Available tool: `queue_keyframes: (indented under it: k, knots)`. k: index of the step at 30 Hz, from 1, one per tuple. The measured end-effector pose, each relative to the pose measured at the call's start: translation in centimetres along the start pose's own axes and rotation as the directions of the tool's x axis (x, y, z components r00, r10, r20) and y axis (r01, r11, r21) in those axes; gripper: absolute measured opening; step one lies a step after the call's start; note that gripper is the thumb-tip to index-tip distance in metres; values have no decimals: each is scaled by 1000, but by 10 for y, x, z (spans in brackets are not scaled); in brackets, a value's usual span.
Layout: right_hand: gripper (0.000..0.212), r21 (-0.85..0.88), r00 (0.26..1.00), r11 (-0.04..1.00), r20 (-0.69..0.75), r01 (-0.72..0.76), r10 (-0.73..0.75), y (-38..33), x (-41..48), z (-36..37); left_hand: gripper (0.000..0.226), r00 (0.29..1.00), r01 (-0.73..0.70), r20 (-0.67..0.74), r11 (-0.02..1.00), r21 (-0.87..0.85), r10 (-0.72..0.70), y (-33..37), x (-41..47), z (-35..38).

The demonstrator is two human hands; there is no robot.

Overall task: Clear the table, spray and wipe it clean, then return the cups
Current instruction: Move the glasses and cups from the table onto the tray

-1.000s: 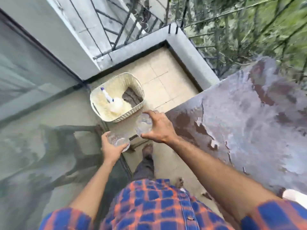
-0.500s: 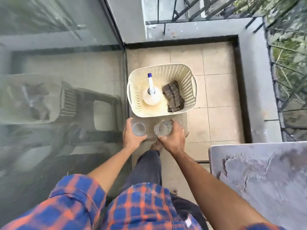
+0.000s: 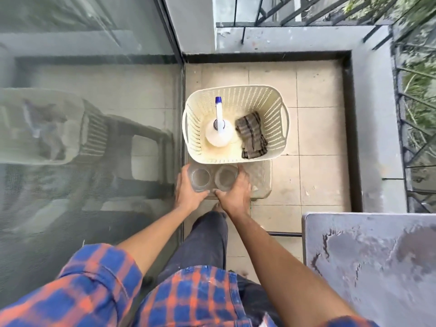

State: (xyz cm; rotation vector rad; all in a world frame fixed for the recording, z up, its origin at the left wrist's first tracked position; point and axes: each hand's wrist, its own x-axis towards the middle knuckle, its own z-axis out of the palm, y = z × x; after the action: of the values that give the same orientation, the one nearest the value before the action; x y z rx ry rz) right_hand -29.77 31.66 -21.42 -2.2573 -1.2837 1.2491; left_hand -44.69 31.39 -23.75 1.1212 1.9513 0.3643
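Note:
Two clear glass cups stand side by side on a low plastic stool (image 3: 260, 178), just in front of a cream basket (image 3: 278, 107). My left hand (image 3: 186, 193) wraps the left cup (image 3: 200, 179). My right hand (image 3: 236, 192) wraps the right cup (image 3: 225, 177). Inside the basket stand a white spray bottle (image 3: 218, 133) with a blue tip and a folded dark cloth (image 3: 251, 135). The worn grey table (image 3: 372, 267) fills the lower right.
A glass door (image 3: 89, 114) runs along the left and reflects the stool and basket. A low grey ledge (image 3: 370, 114) with metal railing closes the balcony at the right and back. Beige floor tiles (image 3: 318, 142) lie between basket and ledge.
I turned from the table toward the basket. Both hands carried the cups down to the stool and brought them close together.

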Motion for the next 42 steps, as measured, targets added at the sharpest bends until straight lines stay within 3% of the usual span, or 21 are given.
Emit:
queue_keyframes:
  k: [5, 8, 11, 15, 19, 23, 25, 29, 33, 36, 40, 42]
  knots:
    - [101, 116, 996, 990, 59, -76, 69, 0, -9, -25, 110, 1000, 24, 14, 1000, -5, -24, 9, -15, -15]
    - [62, 145, 989, 982, 102, -122, 107, -4, -24, -47, 95, 999, -16, -44, 1000, -9, 16, 20, -38, -28]
    - [28, 236, 986, 964, 141, -122, 90, -9, -51, -78, 58, 994, -82, -80, 996, -36, 79, 42, -67, -41]
    - [27, 253, 995, 967, 95, 5, -30, -9, -106, -131, 24, 977, -214, -38, 973, -85, 211, 82, -110, -51]
    - [25, 247, 997, 966, -47, 76, -66, 25, -169, -182, 15, 919, -383, 57, 918, -102, 390, 117, -154, -33]
    - [25, 316, 970, 948, -238, 32, 46, 101, -241, -212, 13, 828, -475, 265, 869, -137, 494, 138, -206, 15]
    - [24, 377, 939, 926, -306, -33, 159, 149, -278, -218, 11, 741, -558, 358, 817, -143, 569, 145, -239, 45]
    - [20, 497, 831, 855, -405, -151, 382, 227, -353, -216, 11, 531, -702, 546, 697, -144, 648, 154, -309, 97]
    - [13, 644, 658, 744, -484, -179, 577, 288, -426, -204, 11, 294, -804, 708, 567, -181, 642, 150, -384, 146]
    - [14, 709, 453, 689, -569, -152, 686, 316, -471, -201, 14, 109, -873, 799, 442, -208, 591, 149, -438, 175]
    - [20, 762, 143, 633, -617, -138, 774, 344, -509, -210, 24, -89, -906, 870, 324, -273, 485, 152, -481, 215]
    - [24, 776, 29, 600, -607, -197, 794, 359, -520, -217, 34, -176, -920, 888, 249, -302, 426, 154, -497, 235]
